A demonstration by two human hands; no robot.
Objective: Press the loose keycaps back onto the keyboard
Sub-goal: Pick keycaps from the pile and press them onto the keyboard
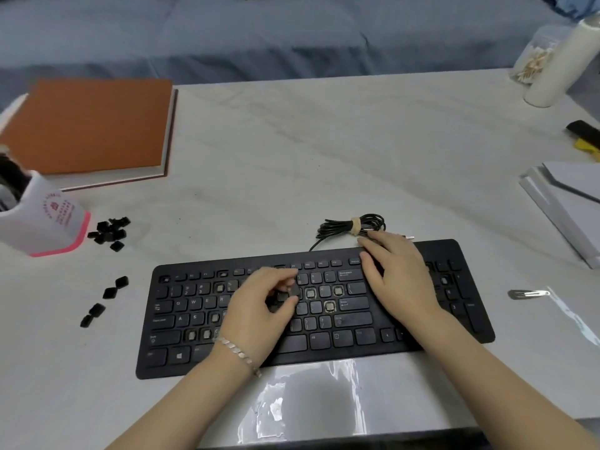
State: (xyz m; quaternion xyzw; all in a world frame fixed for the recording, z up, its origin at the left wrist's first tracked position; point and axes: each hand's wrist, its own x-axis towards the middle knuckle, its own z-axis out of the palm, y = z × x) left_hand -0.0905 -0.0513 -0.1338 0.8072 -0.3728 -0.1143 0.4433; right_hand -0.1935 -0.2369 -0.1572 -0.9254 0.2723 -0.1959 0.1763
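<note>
Person under observation is wearing a single item: a silver-coloured bracelet [238,352] of flat, angled links, circling the wrist behind the left hand [259,310], one short end hanging loose. Both forearms, including that behind the right hand [397,277], are showing bare to the frame edge.

The left hand [259,306] hovers palm down with its fingers curled, thumb and fingertips pinching a keycap [294,290]. The right hand [399,277] lies flat, palm down, fingers straight and pointing forward, close together.
</note>
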